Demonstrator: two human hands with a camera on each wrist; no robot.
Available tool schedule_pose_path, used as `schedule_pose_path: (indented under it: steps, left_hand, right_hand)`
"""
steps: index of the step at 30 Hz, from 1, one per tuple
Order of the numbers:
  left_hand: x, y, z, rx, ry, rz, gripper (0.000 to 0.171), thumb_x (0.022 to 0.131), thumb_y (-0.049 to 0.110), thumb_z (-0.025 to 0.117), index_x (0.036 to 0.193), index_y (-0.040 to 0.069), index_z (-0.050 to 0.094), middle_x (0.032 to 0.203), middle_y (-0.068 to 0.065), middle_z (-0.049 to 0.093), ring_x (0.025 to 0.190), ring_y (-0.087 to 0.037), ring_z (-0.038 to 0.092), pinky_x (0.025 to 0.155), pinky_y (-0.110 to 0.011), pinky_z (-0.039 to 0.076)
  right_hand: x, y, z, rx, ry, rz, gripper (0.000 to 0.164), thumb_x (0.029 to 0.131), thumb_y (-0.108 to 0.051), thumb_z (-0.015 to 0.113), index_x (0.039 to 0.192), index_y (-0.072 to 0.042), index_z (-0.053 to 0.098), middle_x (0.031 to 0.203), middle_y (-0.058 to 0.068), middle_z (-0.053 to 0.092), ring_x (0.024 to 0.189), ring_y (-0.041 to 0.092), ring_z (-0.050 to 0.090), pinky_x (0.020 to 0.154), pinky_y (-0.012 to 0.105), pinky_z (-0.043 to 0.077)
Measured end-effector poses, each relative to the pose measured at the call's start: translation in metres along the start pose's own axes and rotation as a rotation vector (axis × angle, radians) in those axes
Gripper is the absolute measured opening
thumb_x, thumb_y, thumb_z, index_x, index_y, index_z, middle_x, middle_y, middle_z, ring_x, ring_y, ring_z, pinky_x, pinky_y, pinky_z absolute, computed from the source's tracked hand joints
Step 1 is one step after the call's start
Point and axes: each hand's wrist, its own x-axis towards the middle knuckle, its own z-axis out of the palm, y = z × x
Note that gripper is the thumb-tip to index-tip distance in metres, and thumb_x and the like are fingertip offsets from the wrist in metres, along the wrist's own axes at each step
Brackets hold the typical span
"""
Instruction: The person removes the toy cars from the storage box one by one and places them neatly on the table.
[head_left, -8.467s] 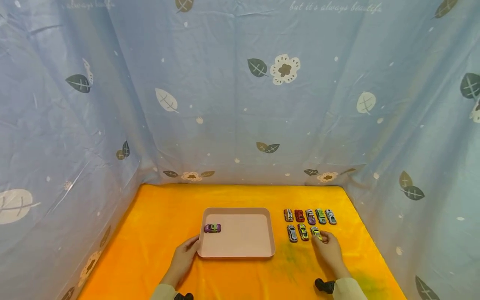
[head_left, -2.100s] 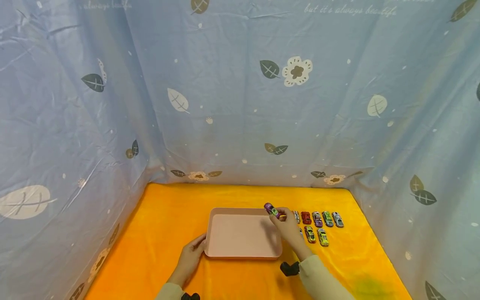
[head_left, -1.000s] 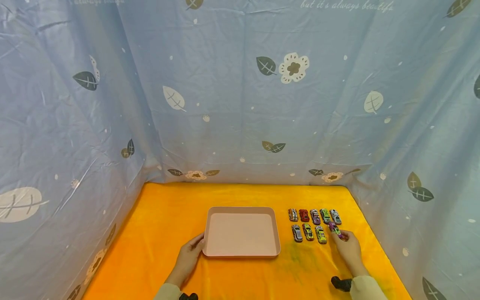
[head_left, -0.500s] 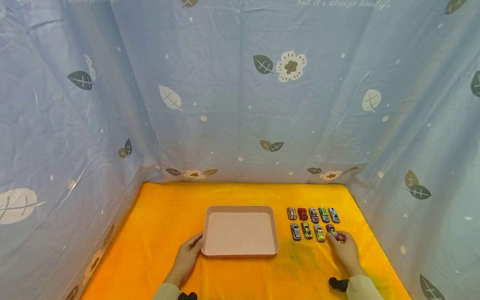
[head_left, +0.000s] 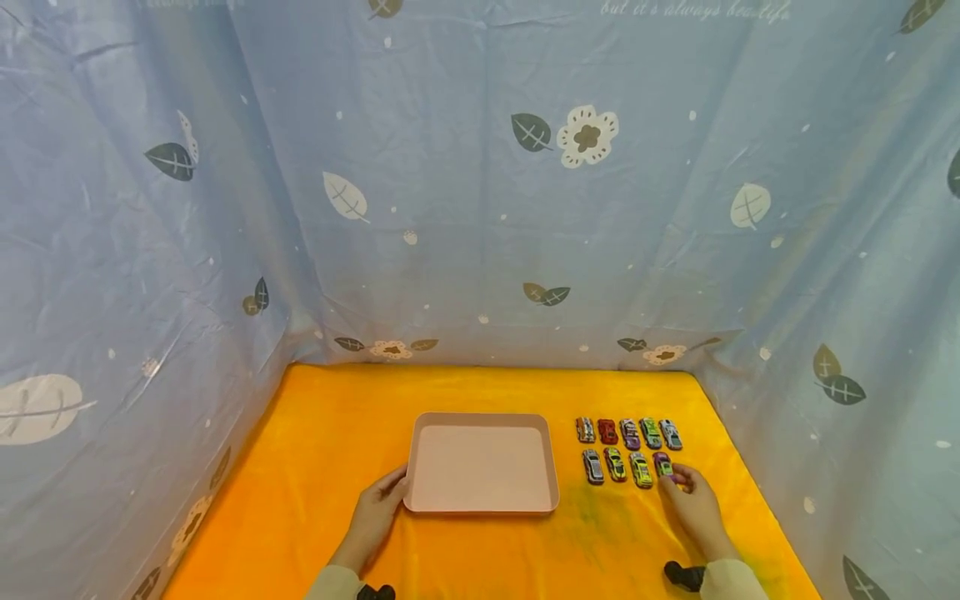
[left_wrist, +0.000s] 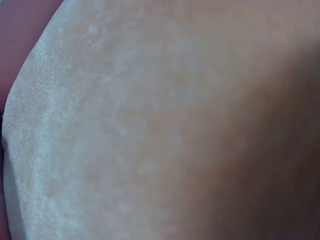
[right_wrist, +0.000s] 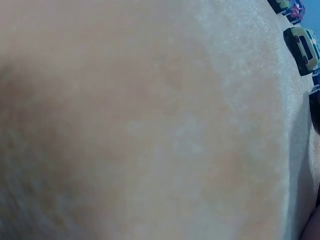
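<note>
In the head view my right hand (head_left: 694, 503) pinches the near end of a purple and green toy car (head_left: 663, 463), which sits at the right end of the front row. Beside it on the left stands a yellow toy car (head_left: 641, 471). My left hand (head_left: 375, 510) grips the left edge of a pink rectangular tray (head_left: 480, 512), with nothing lying inside it. Both wrist views are mostly filled by skin. A toy car (right_wrist: 304, 49) shows at the right edge of the right wrist view; the fingertips are hidden there.
A back row holds several cars, among them a red toy car (head_left: 607, 432) and a green toy car (head_left: 650, 432). A silver toy car (head_left: 593, 467) starts the front row. Orange cloth (head_left: 330, 417) covers the table; a blue patterned curtain (head_left: 420, 283) surrounds it.
The purple car was in the tray at first. My right hand lifted it out, carried it right and set it at the front row's end. My left hand has stayed at the tray.
</note>
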Motion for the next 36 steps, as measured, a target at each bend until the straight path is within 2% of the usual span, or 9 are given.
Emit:
schedule_pose_path:
  steps: [3,10,16,26,30,36]
  left_hand:
    - [-0.002,0.0,0.003,0.016,0.007,-0.002,0.044,0.097,0.035,0.06,0.136,0.014,0.058,0.136,-0.005,0.056,0.129,-0.023,0.047,0.105,-0.043,0.04]
    - [-0.002,0.003,0.005,0.053,0.015,0.039,0.046,0.097,0.037,0.058,0.135,0.011,0.058,0.134,-0.008,0.058,0.127,-0.027,0.049,0.105,-0.046,0.039]
    - [-0.002,-0.001,0.006,0.035,0.008,0.016,0.046,0.097,0.037,0.058,0.136,0.012,0.058,0.135,-0.007,0.057,0.128,-0.026,0.048,0.106,-0.045,0.038]
    - [0.0,-0.007,-0.004,0.11,0.057,0.008,0.05,0.094,0.044,0.06,0.134,0.014,0.06,0.134,-0.007,0.058,0.128,-0.027,0.048,0.106,-0.048,0.038]
    - [0.0,-0.006,-0.004,0.101,0.05,0.029,0.05,0.095,0.043,0.059,0.134,0.013,0.06,0.134,-0.008,0.058,0.127,-0.028,0.049,0.105,-0.048,0.039]
    - [0.001,-0.006,-0.001,0.076,0.052,0.021,0.048,0.094,0.04,0.061,0.133,0.013,0.061,0.132,-0.007,0.059,0.125,-0.026,0.051,0.105,-0.045,0.04]
  right_hand:
    - [0.001,0.002,-0.003,-0.014,0.006,0.005,0.066,0.097,-0.044,0.054,0.138,0.007,0.041,0.124,0.024,0.052,0.104,0.03,0.046,0.084,0.037,0.039]
    - [0.002,0.001,-0.007,-0.029,-0.016,0.003,0.067,0.098,-0.045,0.053,0.138,0.007,0.041,0.122,0.023,0.053,0.102,0.031,0.048,0.081,0.039,0.041]
    - [0.003,0.005,-0.008,-0.029,-0.035,0.024,0.067,0.098,-0.044,0.053,0.139,0.007,0.041,0.123,0.023,0.054,0.101,0.03,0.05,0.079,0.037,0.044]
    - [0.006,0.001,0.001,0.011,-0.062,0.014,0.065,0.097,-0.042,0.055,0.138,0.007,0.043,0.119,0.02,0.056,0.094,0.026,0.051,0.072,0.03,0.046]
    - [0.005,0.0,0.002,0.023,-0.046,0.015,0.063,0.097,-0.041,0.056,0.137,0.006,0.044,0.117,0.019,0.056,0.092,0.025,0.05,0.071,0.029,0.046]
    - [0.003,0.0,-0.002,-0.008,-0.026,0.015,0.061,0.097,-0.039,0.056,0.136,0.007,0.045,0.117,0.019,0.058,0.094,0.026,0.05,0.073,0.031,0.044]
